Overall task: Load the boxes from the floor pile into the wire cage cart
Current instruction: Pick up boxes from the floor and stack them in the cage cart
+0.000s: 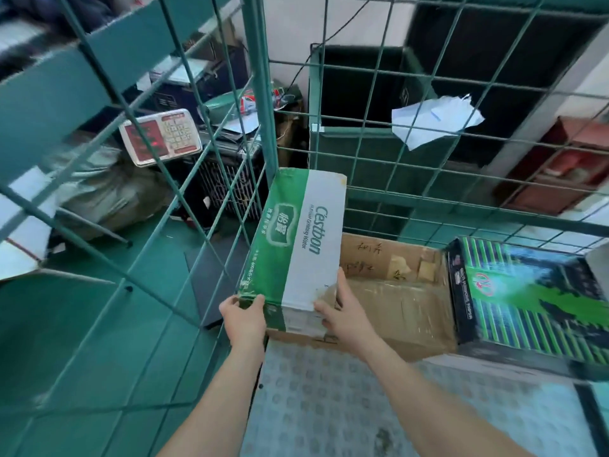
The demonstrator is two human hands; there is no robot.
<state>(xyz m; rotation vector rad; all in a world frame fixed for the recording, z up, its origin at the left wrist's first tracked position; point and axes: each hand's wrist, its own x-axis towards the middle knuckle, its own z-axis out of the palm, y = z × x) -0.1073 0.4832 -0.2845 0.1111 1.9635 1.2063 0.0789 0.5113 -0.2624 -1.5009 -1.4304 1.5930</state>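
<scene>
Green-and-white cardboard water carton [296,239] clasped at its near corners by left hand [244,316] and right hand [342,311], resting on flat brown cardboard box [398,301] in green wire cage cart [263,110], far corner liable to snag the wire if pushed askew, open room rightward before black-and-green striped box [527,291].

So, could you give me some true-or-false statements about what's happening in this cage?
1. The left hand and right hand both hold the green-and-white cardboard water box. True.
2. A plain brown cardboard box lies under it. True.
3. The black-and-green striped box stands to its left. False: it stands to its right.
4. A red sheet hangs on the green wire cage. False: the crumpled paper sheet is white.
</scene>
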